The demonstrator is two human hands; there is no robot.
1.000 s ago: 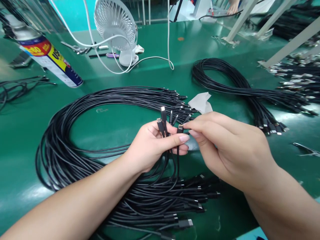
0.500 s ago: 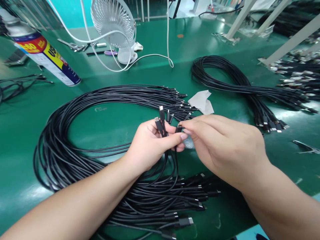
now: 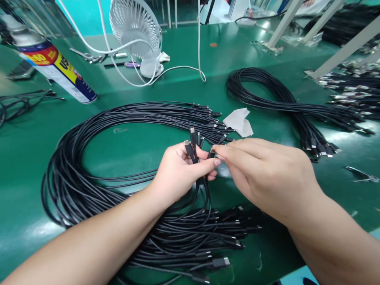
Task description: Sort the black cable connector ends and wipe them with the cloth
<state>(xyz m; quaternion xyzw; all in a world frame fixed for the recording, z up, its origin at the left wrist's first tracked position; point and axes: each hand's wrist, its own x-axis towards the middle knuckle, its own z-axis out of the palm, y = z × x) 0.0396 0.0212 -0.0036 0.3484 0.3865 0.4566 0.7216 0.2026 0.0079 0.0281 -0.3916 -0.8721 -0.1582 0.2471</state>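
Observation:
My left hand (image 3: 182, 170) is closed round several black USB cables (image 3: 192, 136), their plugs poking up above its fingers. One plug (image 3: 211, 152) tilts to the right, held near the left thumb tip. At that plug's metal end, my right hand (image 3: 267, 174) has thumb and forefinger pinched together; the fingertips cover part of it. Below and behind both hands lies a big looped bundle of black cables (image 3: 77, 158). Its plug ends fan out under my hands and, farther back, beside a crumpled white cloth or paper (image 3: 239, 122).
A second cable bundle (image 3: 261, 85) lies at the back right, with more cables beyond it by slanted metal legs (image 3: 335, 55). Back left stand a spray can (image 3: 57, 67) and a white fan (image 3: 135, 31) with its cord. Tweezers (image 3: 362, 174) lie at far right.
Both hands stay almost in place, with only slight shifts of the fingers at the tilted plug. The whole view has moved a little.

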